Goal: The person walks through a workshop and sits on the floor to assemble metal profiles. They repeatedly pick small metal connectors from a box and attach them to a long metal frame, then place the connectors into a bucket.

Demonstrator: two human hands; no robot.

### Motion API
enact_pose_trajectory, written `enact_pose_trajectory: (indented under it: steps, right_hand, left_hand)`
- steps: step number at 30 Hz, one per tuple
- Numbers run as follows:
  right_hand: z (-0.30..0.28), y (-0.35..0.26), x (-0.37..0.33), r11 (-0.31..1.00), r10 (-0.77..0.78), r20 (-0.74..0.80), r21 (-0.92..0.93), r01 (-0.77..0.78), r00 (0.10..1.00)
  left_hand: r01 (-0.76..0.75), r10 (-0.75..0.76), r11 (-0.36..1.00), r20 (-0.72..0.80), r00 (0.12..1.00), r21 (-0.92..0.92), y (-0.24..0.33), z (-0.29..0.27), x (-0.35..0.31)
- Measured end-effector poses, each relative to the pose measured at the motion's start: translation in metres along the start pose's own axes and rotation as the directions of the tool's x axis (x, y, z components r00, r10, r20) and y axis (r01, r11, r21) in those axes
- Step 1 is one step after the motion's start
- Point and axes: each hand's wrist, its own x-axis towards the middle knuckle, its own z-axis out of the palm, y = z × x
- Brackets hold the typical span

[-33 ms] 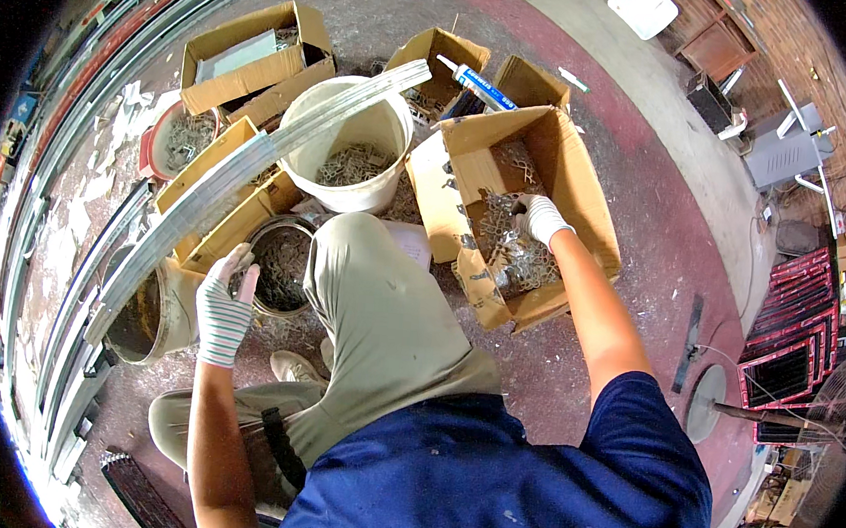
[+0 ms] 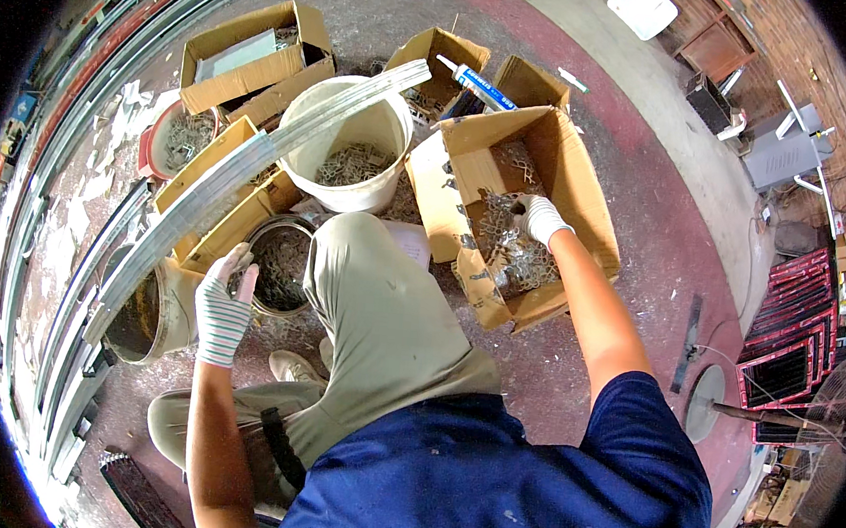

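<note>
My left hand point(image 2: 224, 311), in a white striped glove, hovers beside a round tin point(image 2: 255, 277) of small metal pieces. Its fingers curl toward the thumb, and what lies between them is too small to name. My right hand point(image 2: 542, 219), gloved the same way, reaches into an open cardboard box point(image 2: 587, 197) at the right. Those fingers are closed at a pile of small metal brackets point(image 2: 521, 261); their tips are partly hidden, so what they grip cannot be made out. A white bucket point(image 2: 374, 198) with more metal pieces point(image 2: 354, 164) stands beyond my knee.
Long metal profiles point(image 2: 203, 185) cross above the bucket and boxes at the left. A blue and white sealant tube point(image 2: 484, 89) lies by the far boxes. Further cardboard boxes point(image 2: 234, 84), a red pot point(image 2: 151, 152) and a tipped bucket point(image 2: 177, 306) surround me. A fan point(image 2: 830, 410) stands right.
</note>
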Motion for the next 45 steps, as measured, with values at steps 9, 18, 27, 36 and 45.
enact_pose_trajectory:
  steps: [9, 18, 27, 36, 45]
  right_hand:
    - [-0.016, -0.036, -0.013, 0.982, 0.190, -0.006, -0.022, -0.190, 0.982]
    - [0.007, -0.027, 0.006, 0.986, 0.046, 0.044, -0.165, -0.038, 0.998]
    - [0.007, -0.023, 0.007, 0.814, -0.191, 0.169, -0.523, 0.252, 0.967]
    - [-0.015, -0.029, 0.006, 0.795, -0.285, 0.273, -0.469, 0.385, 0.919]
    - [-0.018, -0.012, 0.008, 0.758, -0.307, 0.277, -0.507, 0.410, 0.910]
  left_hand:
    - [0.003, -0.003, 0.997, -0.006, 1.000, 0.075, 0.005, -0.014, -0.006]
    - [-0.036, 0.036, 0.998, 0.004, 0.999, 0.050, 0.010, -0.003, 0.003]
    - [-0.057, 0.056, 0.998, 0.021, 0.998, 0.029, 0.001, 0.004, 0.006]
    - [-0.045, 0.043, 0.996, 0.026, 0.999, 0.076, 0.001, -0.002, 0.004]
    - [-0.013, 0.014, 1.000, 0.022, 1.000, -0.023, 0.011, 0.006, 0.006]
